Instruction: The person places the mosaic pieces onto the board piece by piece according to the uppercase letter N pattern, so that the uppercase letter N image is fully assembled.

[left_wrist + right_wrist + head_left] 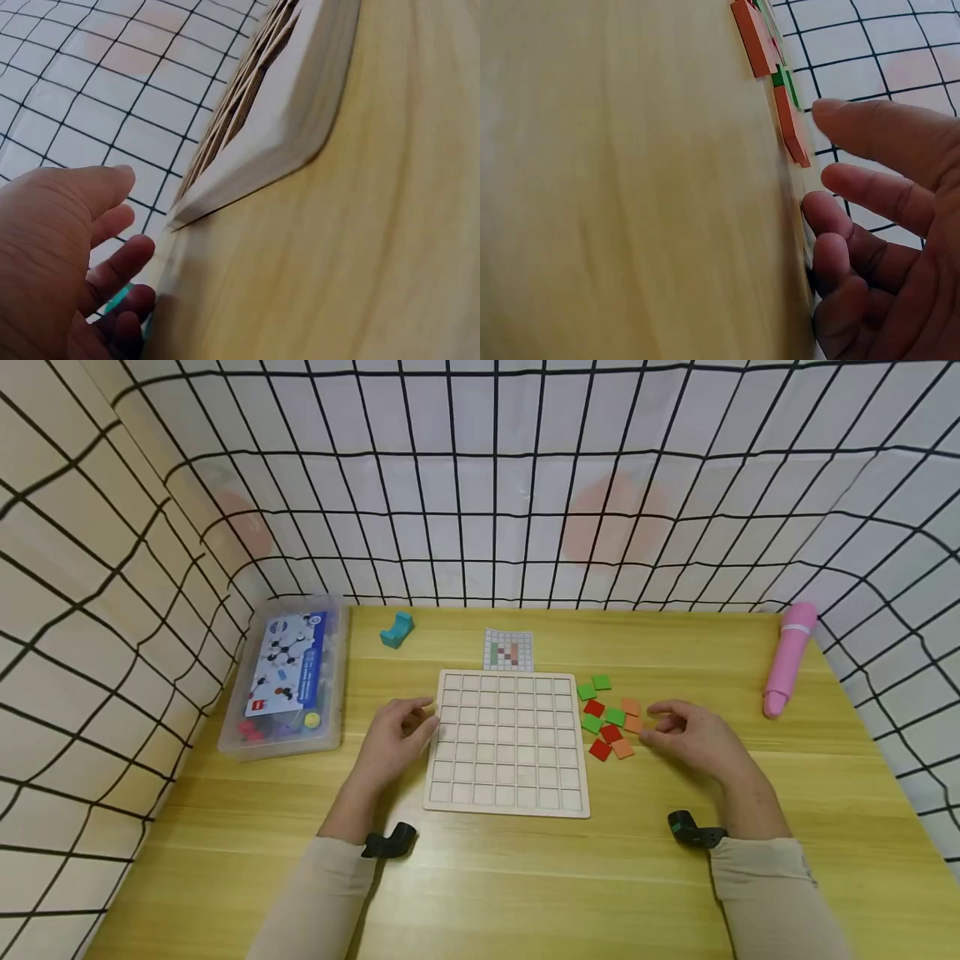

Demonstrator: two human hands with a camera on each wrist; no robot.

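Note:
A wooden grid board (507,742) of square cells, none filled, lies flat on the table. My left hand (395,741) is at the board's left edge, fingers loosely bent and holding nothing; in the left wrist view a gap shows between the thumb and the board's corner (281,139). Right of the board lie several loose square tiles in green (602,682), red (600,750) and orange (622,748). Beside the orange ones rests my right hand (697,739), its fingers loosely curled round nothing. In the right wrist view an orange tile (790,124) sits close to the thumb tip.
Behind the board lies a small printed pattern card (508,650). A blue curved block (397,630) is to its left, and a clear plastic case (285,677) stands at the far left. A pink cylindrical object (790,660) lies far right. Grid-patterned cloth (480,485) walls the table.

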